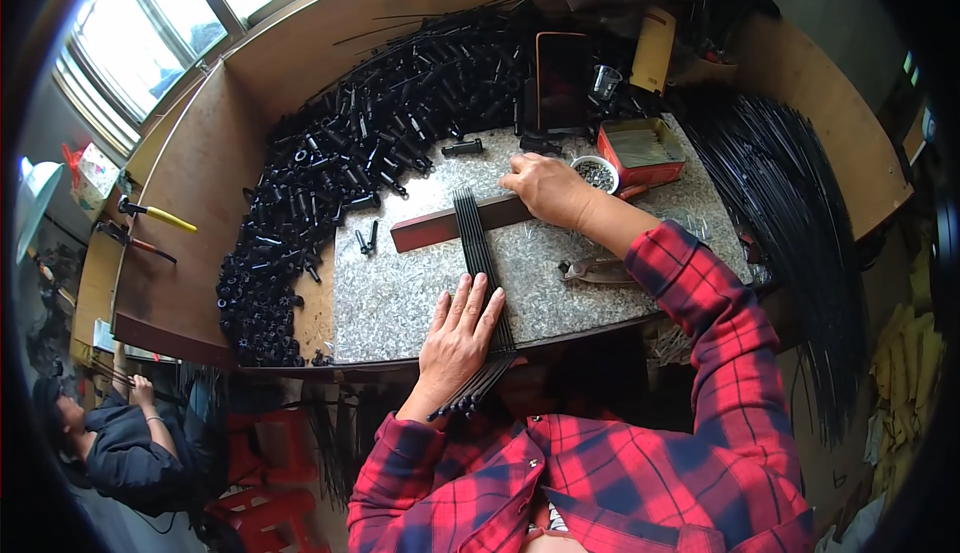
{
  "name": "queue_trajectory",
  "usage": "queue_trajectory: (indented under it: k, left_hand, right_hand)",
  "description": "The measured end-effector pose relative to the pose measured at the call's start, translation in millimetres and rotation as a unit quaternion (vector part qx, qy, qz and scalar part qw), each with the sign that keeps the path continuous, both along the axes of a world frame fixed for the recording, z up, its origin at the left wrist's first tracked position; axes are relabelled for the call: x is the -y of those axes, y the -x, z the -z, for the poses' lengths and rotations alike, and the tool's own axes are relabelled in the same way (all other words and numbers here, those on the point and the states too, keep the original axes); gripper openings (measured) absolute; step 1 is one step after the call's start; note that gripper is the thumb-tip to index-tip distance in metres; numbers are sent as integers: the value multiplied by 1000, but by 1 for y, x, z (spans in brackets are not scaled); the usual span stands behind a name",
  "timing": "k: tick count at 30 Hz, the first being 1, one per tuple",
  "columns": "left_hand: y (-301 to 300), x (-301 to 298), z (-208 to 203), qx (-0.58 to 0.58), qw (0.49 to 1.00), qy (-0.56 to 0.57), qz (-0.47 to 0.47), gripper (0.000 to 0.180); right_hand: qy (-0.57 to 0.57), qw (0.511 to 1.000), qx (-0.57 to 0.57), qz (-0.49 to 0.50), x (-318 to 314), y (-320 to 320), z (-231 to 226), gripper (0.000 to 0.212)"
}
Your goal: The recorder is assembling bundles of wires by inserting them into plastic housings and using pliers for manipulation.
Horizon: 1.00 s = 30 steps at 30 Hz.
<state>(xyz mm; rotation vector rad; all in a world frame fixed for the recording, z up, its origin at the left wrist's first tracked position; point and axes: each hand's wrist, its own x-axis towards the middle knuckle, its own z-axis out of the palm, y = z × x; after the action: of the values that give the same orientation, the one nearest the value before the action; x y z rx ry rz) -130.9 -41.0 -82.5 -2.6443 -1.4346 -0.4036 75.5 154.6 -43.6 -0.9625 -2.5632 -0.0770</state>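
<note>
A row of thin black rods (472,231) lies side by side across a dark red bar (425,230) on the grey speckled board. My left hand (460,333) rests flat on the rods' near part, fingers stretched out; the rods' knobbed ends (465,403) stick out past the table edge. At the bar's right end is my right hand (545,191), its fingers curled closed. What they pinch, if anything, is hidden. Beside it stands a white cup (597,173) of small metal pieces. A red box (642,153) of thin pieces is behind the cup. Pliers (600,271) lie below my right forearm.
Black cylindrical parts (380,113) are heaped along the left and back. A phone (562,81) stands upright at the back. Long black rods (800,203) hang over the right edge. Wooden walls (190,153) enclose the table. Another person (140,443) sits at the lower left.
</note>
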Motion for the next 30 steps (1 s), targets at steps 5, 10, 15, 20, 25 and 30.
queue_trajectory:
  k: [5, 10, 15, 20, 25, 30]
  left_hand:
    - [0, 1, 0, 0, 1000, -2, 1, 93]
    - [-1, 1, 1, -6, 1000, -6, 0, 93]
    - [-1, 2, 0, 4, 1000, -1, -2, 93]
    - [-1, 1, 0, 0, 1000, -6, 0, 93]
    - [0, 1, 1, -10, 1000, -12, -1, 92]
    - [0, 1, 1, -14, 1000, -14, -2, 92]
  right_hand:
    - [-5, 1000, -11, -7, 0, -1, 1, 15]
    - [-10, 1000, -4, -15, 1, -2, -1, 15]
    - [-5, 1000, 13, -9, 2, -1, -3, 21]
    - [-6, 1000, 29, 1, 3, 1, -4, 29]
    - [-4, 1000, 19, -10, 3, 4, -4, 29]
    - [-4, 999, 30, -11, 1, 8, -2, 29]
